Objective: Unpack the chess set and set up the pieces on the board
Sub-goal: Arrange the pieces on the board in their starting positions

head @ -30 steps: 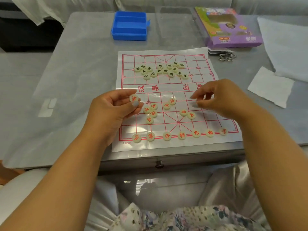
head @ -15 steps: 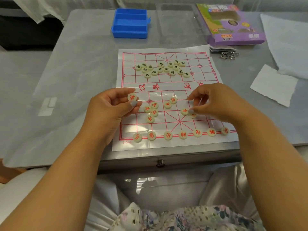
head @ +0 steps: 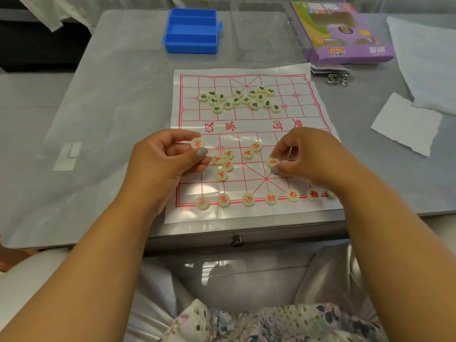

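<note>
Right hand [head: 312, 156] covers board [head: 246, 213] right edge and part of near-right grid. Last disc [head: 331, 193] in near row mostly hidden behind right wrist; its character unreadable. Disc [head: 273, 163] at right fingertips partly covered; whether pinched or only touched, cannot tell. Left hand [head: 162, 159] hides board's left border; held disc [head: 197, 143] lower rim behind thumb. Black characters on far cluster [head: 239, 99] too small to read. Purple box [head: 345, 33] top cut by frame edge; print blurred. Metal bits [head: 340, 79] beside it too small to identify. Both forearms run off bottom edge.
</note>
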Action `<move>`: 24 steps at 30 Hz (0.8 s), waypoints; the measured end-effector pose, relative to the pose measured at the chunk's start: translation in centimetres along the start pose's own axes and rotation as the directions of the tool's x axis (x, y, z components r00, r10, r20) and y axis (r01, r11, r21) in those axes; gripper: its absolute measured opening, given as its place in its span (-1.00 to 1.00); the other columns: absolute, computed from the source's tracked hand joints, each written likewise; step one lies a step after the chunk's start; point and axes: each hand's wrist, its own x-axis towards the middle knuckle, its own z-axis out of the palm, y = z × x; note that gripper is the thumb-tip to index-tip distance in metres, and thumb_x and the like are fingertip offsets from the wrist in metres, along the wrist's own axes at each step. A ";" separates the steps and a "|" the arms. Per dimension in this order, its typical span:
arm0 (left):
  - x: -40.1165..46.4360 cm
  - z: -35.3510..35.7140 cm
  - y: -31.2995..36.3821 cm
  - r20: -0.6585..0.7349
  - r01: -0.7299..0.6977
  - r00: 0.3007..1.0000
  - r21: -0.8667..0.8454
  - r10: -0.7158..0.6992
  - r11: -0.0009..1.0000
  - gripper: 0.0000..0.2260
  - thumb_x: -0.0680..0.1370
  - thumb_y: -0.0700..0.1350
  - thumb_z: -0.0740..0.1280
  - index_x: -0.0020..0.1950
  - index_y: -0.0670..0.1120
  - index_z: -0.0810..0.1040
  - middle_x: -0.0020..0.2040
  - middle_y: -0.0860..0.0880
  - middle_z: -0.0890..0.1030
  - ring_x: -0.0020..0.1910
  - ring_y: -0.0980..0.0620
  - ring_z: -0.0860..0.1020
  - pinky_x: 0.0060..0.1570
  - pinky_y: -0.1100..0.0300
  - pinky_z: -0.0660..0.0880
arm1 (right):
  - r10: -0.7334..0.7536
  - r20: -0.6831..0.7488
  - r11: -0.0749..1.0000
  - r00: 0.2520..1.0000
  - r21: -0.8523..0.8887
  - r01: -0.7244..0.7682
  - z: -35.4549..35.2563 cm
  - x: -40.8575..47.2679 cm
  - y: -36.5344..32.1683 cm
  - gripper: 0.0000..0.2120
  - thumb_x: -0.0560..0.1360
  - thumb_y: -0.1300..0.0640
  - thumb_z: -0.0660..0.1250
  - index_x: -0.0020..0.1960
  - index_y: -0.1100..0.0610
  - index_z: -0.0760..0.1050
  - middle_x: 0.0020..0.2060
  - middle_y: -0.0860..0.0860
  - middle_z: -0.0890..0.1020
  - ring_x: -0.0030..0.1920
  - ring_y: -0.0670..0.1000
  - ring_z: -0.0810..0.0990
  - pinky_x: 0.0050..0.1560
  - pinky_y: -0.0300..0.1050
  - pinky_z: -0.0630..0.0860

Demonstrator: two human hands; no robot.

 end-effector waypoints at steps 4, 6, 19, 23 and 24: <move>-0.1 -0.1 0.0 0.015 -0.027 1.000 0.021 0.026 0.999 -0.78 0.43 -0.23 0.43 0.05 -0.09 0.58 -0.20 -0.04 0.71 -0.18 0.00 0.69 -0.17 0.22 0.62 | -0.074 -0.106 0.997 0.992 -0.011 0.074 0.0 -0.5 -0.6 -0.77 0.38 -0.01 0.46 0.02 -0.02 0.60 -0.11 -0.14 0.54 -0.08 -0.09 0.51 0.13 0.02 0.49; -0.2 -0.1 0.0 0.020 -0.042 0.999 0.038 0.041 0.998 -0.78 0.43 -0.23 0.44 0.05 -0.10 0.57 -0.20 -0.04 0.71 -0.17 0.00 0.69 -0.16 0.20 0.63 | -0.109 -0.182 0.994 0.977 0.008 0.113 -0.2 -0.9 -0.9 -0.78 0.37 0.00 0.47 0.01 -0.01 0.60 -0.12 -0.15 0.53 -0.08 -0.10 0.50 0.14 0.04 0.49; -1.6 -1.4 0.1 0.038 -0.181 0.983 0.387 0.181 0.904 -0.80 0.37 -0.09 0.49 -0.07 0.13 0.59 -0.15 0.15 0.63 -0.19 0.14 0.59 -0.23 0.40 0.55 | -0.173 -0.277 0.983 0.945 0.014 0.184 -0.6 -2.1 -1.8 -0.76 0.36 -0.02 0.47 0.01 0.00 0.60 -0.10 -0.13 0.54 -0.08 -0.10 0.49 0.05 -0.15 0.48; -2.3 -3.3 0.3 0.083 -0.200 0.979 0.609 0.189 0.768 -0.77 0.37 -0.04 0.48 -0.02 0.18 0.58 -0.09 0.20 0.54 -0.18 0.13 0.48 -0.28 0.42 0.41 | -0.159 -0.271 0.981 0.949 0.064 0.183 -0.9 -2.7 -1.8 -0.78 0.36 0.01 0.48 -0.02 -0.03 0.56 -0.11 -0.13 0.53 -0.11 -0.11 0.49 -0.11 -0.40 0.37; -2.5 -3.9 0.2 0.090 -0.194 0.980 0.637 0.178 0.746 -0.76 0.37 -0.04 0.48 -0.01 0.17 0.58 -0.08 0.21 0.52 -0.16 0.14 0.46 -0.27 0.42 0.38 | -0.153 -0.272 0.981 0.950 0.075 0.180 -1.0 -2.8 -1.7 -0.79 0.36 0.01 0.48 -0.04 -0.05 0.54 -0.11 -0.13 0.53 -0.11 -0.10 0.49 -0.13 -0.42 0.35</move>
